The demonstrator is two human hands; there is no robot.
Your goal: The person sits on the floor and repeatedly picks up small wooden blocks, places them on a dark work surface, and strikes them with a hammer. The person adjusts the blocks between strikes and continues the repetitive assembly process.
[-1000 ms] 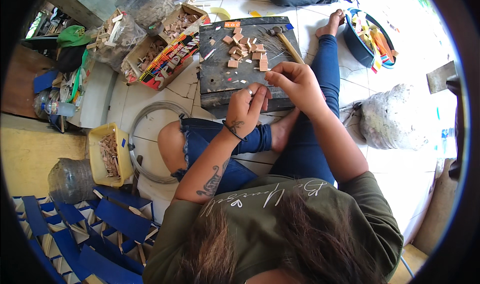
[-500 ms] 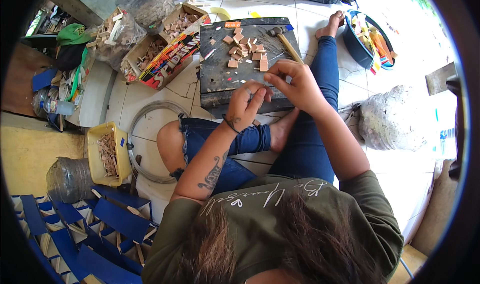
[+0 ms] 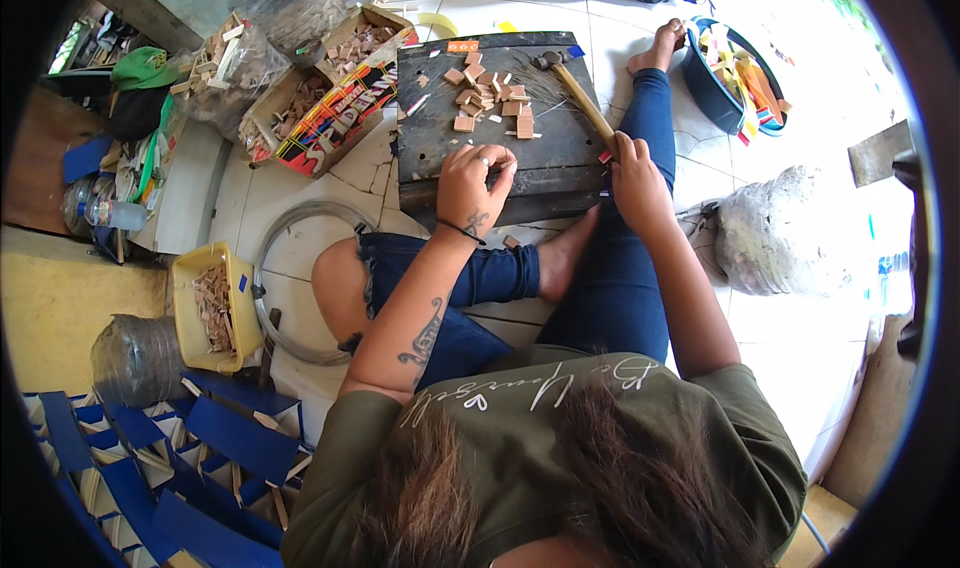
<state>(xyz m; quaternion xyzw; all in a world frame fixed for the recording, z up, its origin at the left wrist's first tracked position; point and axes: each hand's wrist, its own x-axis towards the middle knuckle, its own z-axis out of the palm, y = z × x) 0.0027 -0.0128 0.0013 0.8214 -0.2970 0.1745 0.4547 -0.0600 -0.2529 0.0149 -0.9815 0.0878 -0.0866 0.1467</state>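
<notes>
My right hand (image 3: 640, 183) is closed round the lower end of a wooden-handled hammer (image 3: 586, 104). The hammer's metal head lies at the far right of a dark, scuffed work block (image 3: 430, 163) on the floor between my legs. Over the near edge of that block is my left hand (image 3: 474, 183), its fingers curled and the thumb against them; whatever they hold is hidden or too small to make out. Just beyond my hands several small brown wooden pieces (image 3: 525, 123) lie loose on the block. Thin wires (image 3: 553, 88) are strewn beside the hammer head.
At the left stand an open printed carton (image 3: 335, 118) of wooden bits, a yellow basin (image 3: 180, 298) of similar pieces and a coil of wire (image 3: 262, 268). Blue-covered pieces (image 3: 240, 438) fill the lower left. A dark tub (image 3: 712, 103) of colourful scraps sits beyond my right foot.
My hands, close together before, have moved apart. The right one has gone down onto the hammer's handle and gripped it; the left one has shifted slightly left over the block.
</notes>
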